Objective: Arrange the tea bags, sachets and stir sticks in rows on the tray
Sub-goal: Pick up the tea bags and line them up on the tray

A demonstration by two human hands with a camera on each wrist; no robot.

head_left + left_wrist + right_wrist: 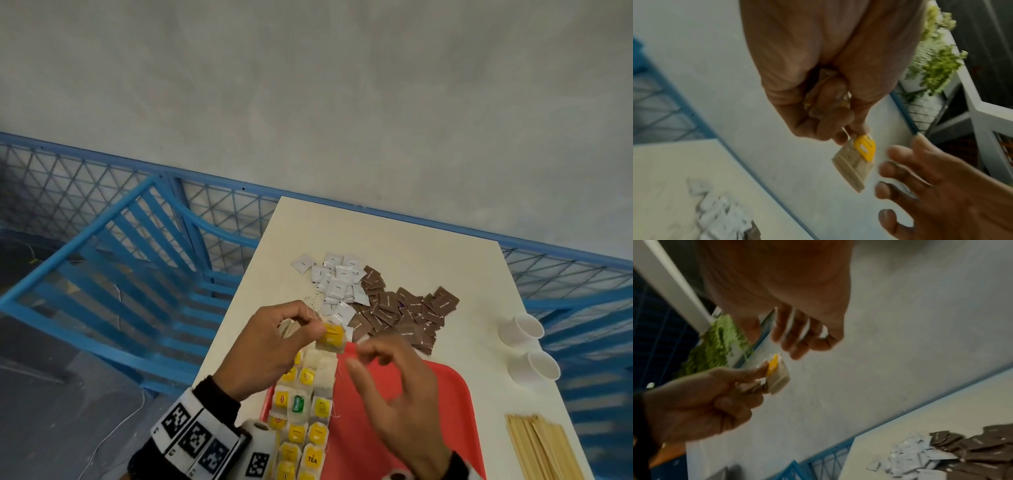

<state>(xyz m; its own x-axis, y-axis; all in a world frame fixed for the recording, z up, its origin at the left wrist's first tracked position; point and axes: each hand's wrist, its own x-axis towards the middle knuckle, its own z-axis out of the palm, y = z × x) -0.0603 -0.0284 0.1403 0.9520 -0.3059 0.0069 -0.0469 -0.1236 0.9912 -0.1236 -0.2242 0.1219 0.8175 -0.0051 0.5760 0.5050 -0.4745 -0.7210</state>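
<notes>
Head view: left hand (270,346) at centre, pinching a tea bag (331,338) with a yellow tag above the far left corner of the red tray (394,428). Right hand (397,387) just right of it, fingers spread and loosely bent, holding nothing. Three columns of tea bags (301,411) down the tray's left edge, count cut off by the frame bottom. White sachets (337,284) and brown sachets (400,313) in two touching heaps on the table (462,270), too overlapped to count. Two paper cups (529,349) at right. Stir sticks (544,448) piled at lower right.

Left wrist view: thumb and forefinger clamped on one tea bag (855,162); right hand (941,186) spread at lower right, apart from it.

Right wrist view: right hand (797,308) at top, fingers splayed, empty; left hand (701,402) at lower left pinching the bag (777,376).
</notes>
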